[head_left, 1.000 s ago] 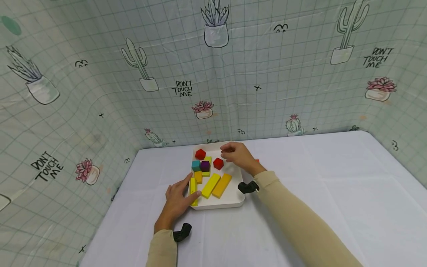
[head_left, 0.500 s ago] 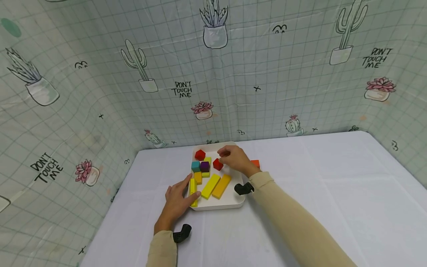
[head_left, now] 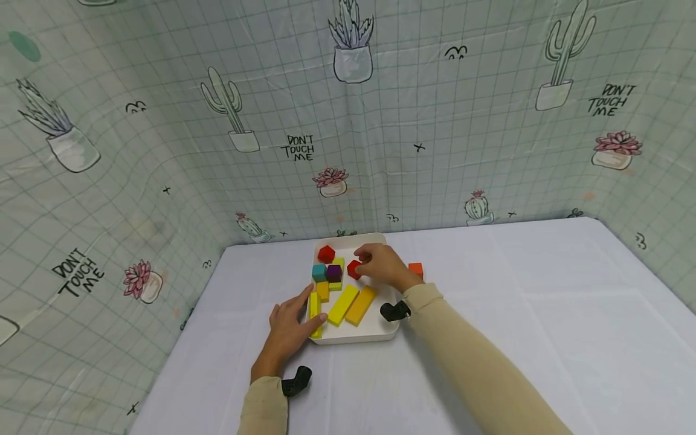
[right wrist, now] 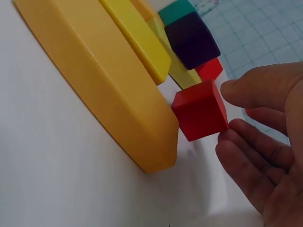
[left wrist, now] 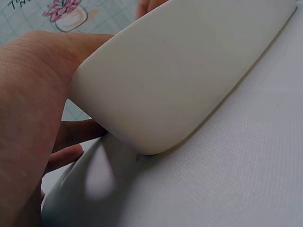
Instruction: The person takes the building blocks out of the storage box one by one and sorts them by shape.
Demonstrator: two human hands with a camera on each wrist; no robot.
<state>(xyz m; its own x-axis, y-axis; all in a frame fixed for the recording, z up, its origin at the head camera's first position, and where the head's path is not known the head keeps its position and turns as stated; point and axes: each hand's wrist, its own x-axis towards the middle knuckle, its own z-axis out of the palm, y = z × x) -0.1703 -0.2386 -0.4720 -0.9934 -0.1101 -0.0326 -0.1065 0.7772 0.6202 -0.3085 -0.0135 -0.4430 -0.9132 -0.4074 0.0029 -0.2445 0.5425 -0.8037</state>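
Observation:
My left hand holds the left wall of a white tray. Its thumb reaches over the rim beside a narrow yellow block, and its other fingers lie along the outside, as the left wrist view shows. Inside the tray, my right hand pinches the edge of a red cube between thumb and fingertips. Close to that cube lie an orange-yellow block and a yellow block. Farther left sit a purple cube and a teal cube.
A second red cube stands in the tray's far left corner. A short orange block lies near the left wall. Outside the tray, past the right wrist, is an orange-red block. A white cloth covers the table; a patterned curtain hangs behind.
My right hand has come left and down onto the red cube, which has shifted slightly left. The orange-red block behind the right wrist shows more now. My left hand stays put.

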